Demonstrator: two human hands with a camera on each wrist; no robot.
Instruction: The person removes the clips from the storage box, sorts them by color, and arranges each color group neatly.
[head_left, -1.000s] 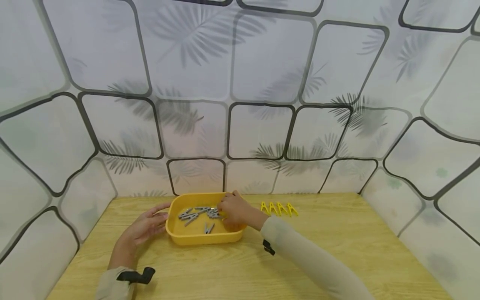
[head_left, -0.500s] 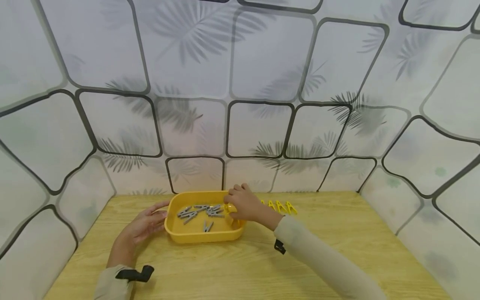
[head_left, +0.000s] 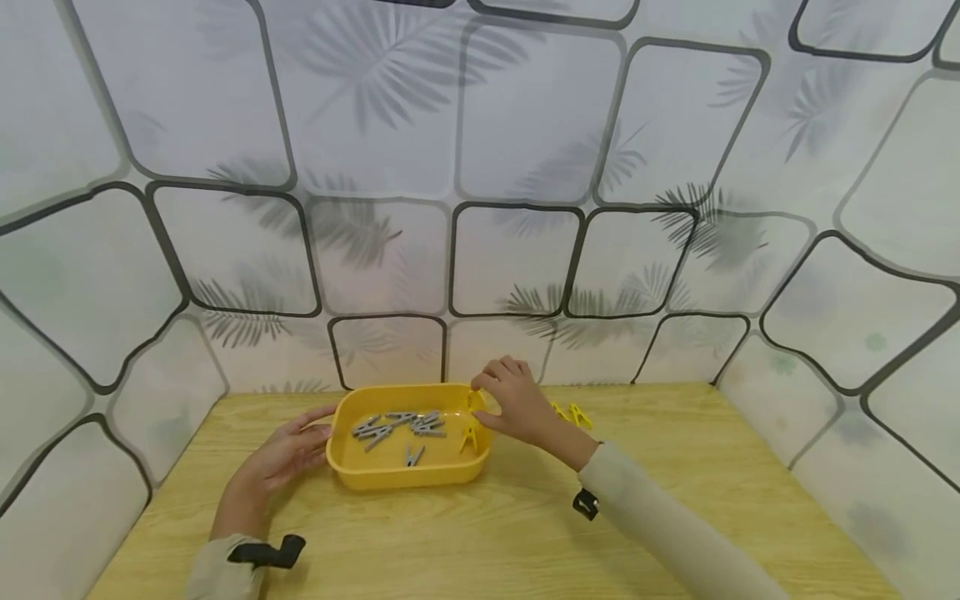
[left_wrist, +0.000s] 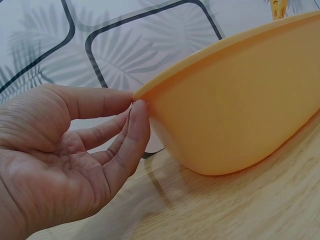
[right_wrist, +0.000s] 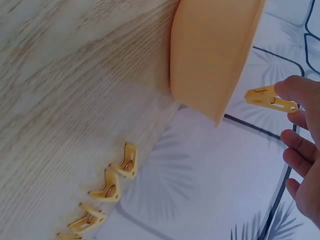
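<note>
A yellow tray [head_left: 408,475] stands on the wooden table and holds several grey clothespins [head_left: 397,423]. One yellow clothespin [head_left: 470,437] stands by its right wall. My left hand [head_left: 313,435] lies beside the tray's left end. In the left wrist view the thumb and fingertips [left_wrist: 137,112] touch the tray's rim [left_wrist: 210,55] with relaxed fingers. My right hand [head_left: 482,400] hovers at the tray's far right corner and pinches another yellow clothespin [right_wrist: 267,98] just above the rim [right_wrist: 240,65].
A row of yellow clothespins [right_wrist: 112,185] lies on the table right of the tray, partly hidden behind my right hand in the head view [head_left: 573,414]. Patterned walls close in the table at the back and on both sides.
My right hand has come up out of the tray and moved to its far right corner. A yellow clothespin now shows in the tray where the hand was. The left hand has stayed.
</note>
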